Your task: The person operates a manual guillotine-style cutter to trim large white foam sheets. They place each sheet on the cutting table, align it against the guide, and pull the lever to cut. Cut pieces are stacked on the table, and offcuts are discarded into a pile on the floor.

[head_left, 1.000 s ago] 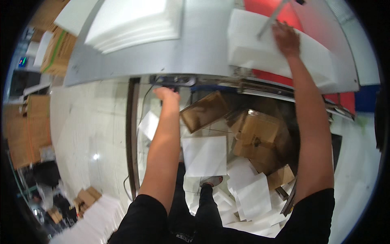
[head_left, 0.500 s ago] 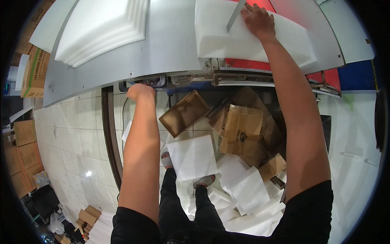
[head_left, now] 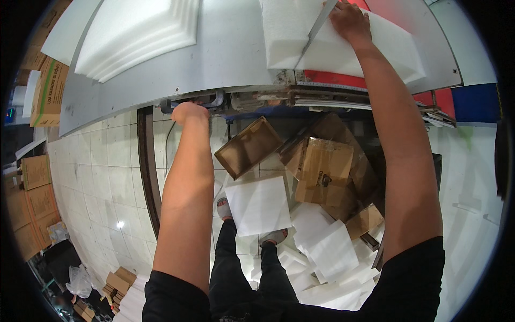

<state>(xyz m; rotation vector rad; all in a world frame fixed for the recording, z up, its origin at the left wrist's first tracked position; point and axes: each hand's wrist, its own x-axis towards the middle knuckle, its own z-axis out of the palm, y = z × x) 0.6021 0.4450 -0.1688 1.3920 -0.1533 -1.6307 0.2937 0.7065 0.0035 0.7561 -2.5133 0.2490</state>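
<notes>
My right hand (head_left: 351,22) lies on a thick white foam block (head_left: 389,45) on the grey machine table, fingers forward and slightly apart. Just left of it a narrow upright metal blade (head_left: 320,22) stands in the foam. A thin cut line runs from the blade towards the block's near edge. My left hand (head_left: 190,111) is closed at a dark handle (head_left: 216,100) under the table's front edge; its fingertips are hidden. Further left on the table lies a stack of white foam sheets (head_left: 142,37).
Beneath the table are an open cardboard box (head_left: 248,147), a flattened carton (head_left: 324,169) and several white foam sheets (head_left: 257,206) around my feet. A dark rail (head_left: 146,166) stands left of my legs. Printed cartons (head_left: 49,91) are stacked at far left.
The foam block has moved slightly away from me past the blade, with my right hand on it. A cut line now shows on the near side. My left hand stays at the handle.
</notes>
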